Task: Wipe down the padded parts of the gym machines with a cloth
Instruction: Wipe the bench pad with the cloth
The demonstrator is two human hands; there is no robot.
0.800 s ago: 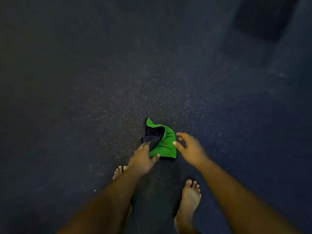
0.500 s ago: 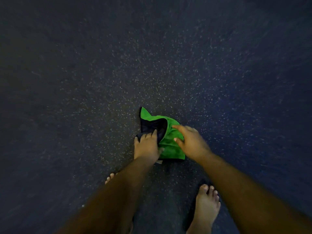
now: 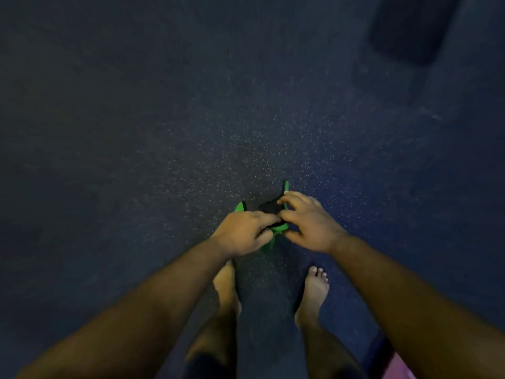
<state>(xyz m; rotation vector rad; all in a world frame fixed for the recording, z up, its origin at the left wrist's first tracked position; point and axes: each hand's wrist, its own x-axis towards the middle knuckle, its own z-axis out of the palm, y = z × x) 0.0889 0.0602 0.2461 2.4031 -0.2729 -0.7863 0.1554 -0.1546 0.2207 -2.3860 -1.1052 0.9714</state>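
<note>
A green cloth [image 3: 278, 229] with a dark inner side is bunched between both hands, above the dark speckled floor [image 3: 191, 149]. My left hand [image 3: 246, 232] grips its left part with curled fingers. My right hand [image 3: 307, 221] pinches its right edge between thumb and fingers. Green corners stick out past both hands; most of the cloth is hidden by them. No padded machine part is clearly seen.
My two bare feet, the left foot [image 3: 225, 285] and the right foot [image 3: 314, 289], stand on the floor below the hands. A dark blurred block [image 3: 410, 26] sits at the top right. Something pink [image 3: 399, 365] shows at the bottom right edge.
The cloth lay on the floor with both hands reaching onto it; now both hands hold it, bunched and lifted off the floor. The view has pulled back up.
</note>
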